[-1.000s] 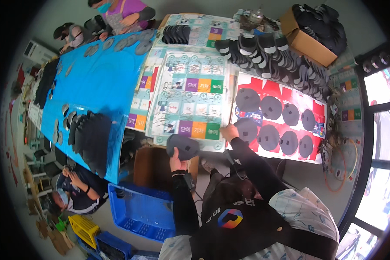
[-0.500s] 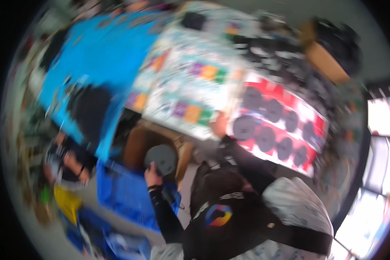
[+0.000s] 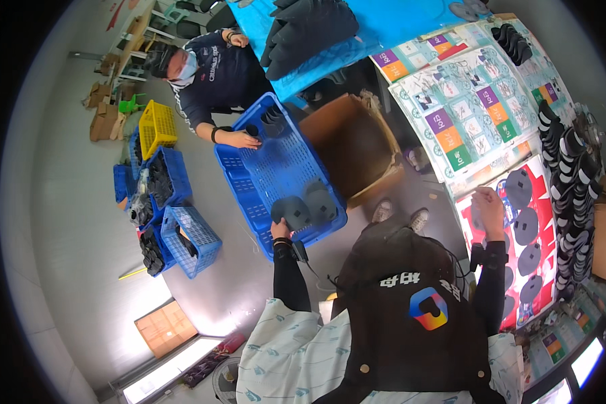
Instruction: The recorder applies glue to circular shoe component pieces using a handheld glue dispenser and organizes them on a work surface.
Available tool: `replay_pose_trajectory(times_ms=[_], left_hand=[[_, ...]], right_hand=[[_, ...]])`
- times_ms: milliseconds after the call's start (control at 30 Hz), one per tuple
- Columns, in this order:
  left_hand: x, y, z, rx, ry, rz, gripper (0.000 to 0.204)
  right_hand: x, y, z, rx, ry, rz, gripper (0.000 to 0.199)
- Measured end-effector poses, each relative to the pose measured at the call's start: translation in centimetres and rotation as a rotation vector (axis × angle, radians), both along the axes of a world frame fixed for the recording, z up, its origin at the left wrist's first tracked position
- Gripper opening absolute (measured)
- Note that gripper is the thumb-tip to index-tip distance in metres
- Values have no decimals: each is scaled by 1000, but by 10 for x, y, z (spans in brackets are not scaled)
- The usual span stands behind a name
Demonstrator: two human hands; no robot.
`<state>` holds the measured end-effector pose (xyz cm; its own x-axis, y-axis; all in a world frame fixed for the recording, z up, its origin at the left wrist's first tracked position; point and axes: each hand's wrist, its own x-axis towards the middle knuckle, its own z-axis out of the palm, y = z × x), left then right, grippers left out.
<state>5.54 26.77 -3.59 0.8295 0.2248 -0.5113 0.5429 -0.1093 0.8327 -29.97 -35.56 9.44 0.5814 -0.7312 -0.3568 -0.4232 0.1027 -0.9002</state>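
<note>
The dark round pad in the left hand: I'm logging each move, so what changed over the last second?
The left hand carried the dark round pad off the table edge, leftward and down, to the blue crate, where it holds it at the rim. The right hand stayed on the red sheet among the other pads.

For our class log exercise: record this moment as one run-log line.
left hand: holds dark round piece over blue crate | right hand: rests on red sheet

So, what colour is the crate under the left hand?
Blue. The crate is a perforated plastic one; the left hand holds a dark grey disc over it. Head view.
</note>
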Motion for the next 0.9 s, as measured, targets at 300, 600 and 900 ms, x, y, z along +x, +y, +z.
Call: replay_pose_trajectory(times_ms=[300,600,900], left_hand=[[28,2,-85,-82,395,-519,42],[17,-215,-2,525,-783,-981,21],[-196,-533,59,-195,-456,-2003,36]], right_hand=[[-30,46,42,-39,180,-96,20],[-153,112,38,-185,462,-292,20],[-232,161,-40,331,180,-795,19]])
